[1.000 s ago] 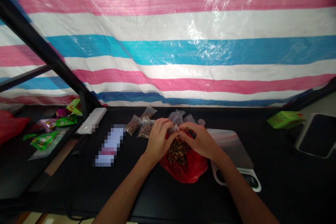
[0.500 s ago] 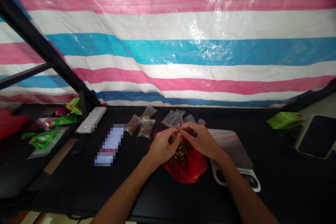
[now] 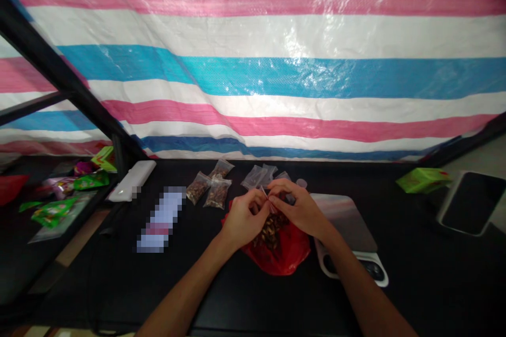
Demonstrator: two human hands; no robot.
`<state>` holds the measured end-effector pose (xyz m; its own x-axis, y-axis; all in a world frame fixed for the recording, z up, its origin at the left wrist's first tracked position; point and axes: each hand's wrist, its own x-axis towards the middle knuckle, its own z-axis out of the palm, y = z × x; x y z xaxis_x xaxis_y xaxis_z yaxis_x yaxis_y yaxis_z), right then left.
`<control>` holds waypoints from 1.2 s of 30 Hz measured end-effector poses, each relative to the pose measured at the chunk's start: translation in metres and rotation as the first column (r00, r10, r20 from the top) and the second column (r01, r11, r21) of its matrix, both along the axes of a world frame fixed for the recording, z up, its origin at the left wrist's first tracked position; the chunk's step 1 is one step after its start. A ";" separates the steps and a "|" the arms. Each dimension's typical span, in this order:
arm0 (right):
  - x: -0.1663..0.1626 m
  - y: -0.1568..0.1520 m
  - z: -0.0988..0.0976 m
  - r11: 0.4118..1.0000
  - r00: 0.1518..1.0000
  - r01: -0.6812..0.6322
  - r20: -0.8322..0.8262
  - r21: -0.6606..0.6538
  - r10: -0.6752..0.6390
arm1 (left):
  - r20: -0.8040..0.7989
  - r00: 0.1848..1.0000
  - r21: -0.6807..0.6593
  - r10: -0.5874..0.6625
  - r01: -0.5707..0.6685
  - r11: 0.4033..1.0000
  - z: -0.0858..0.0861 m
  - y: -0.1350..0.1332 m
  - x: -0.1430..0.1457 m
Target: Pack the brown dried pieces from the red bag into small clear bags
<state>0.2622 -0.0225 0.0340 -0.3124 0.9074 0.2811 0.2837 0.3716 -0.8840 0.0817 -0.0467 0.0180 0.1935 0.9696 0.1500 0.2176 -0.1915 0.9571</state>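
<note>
My left hand (image 3: 244, 221) and my right hand (image 3: 299, 206) meet over an open red plastic bag (image 3: 290, 255). Fingertips of both pinch a small clear plastic bag (image 3: 264, 195) by its upper edge; the fingers cover most of it. Inside the red bag lies a heap of small brown and yellowish dried pieces (image 3: 269, 234). Beyond my hands are several flat clear bags (image 3: 255, 176). To their left rest three small filled bags, among them a front one (image 3: 217, 194) holding brown bits.
A kitchen scale (image 3: 348, 221) sits right of the red bag, partly under my right forearm. A white oblong device (image 3: 132, 181) and a blurred-out paper (image 3: 162, 218) lie left. Farther right are a green box (image 3: 422, 180) and a phone (image 3: 472, 202). A black frame post (image 3: 83, 100) slants at left.
Both hands still pinch the small clear bag over the red bag, with the fingers slightly shifted. The view has turned a little, so things at the left appear farther left.
</note>
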 end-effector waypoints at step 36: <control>-0.009 -0.008 -0.005 0.997 0.997 -0.078 0.010 0.014 0.078 | 0.090 0.989 -0.068 -0.116 0.122 0.990 -0.003 0.006 -0.008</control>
<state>0.2532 -0.0303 0.0293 -0.3851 0.8759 0.2909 0.2614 0.4058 -0.8758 0.0737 -0.0409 0.0152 0.2976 0.9494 0.1005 0.1139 -0.1398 0.9836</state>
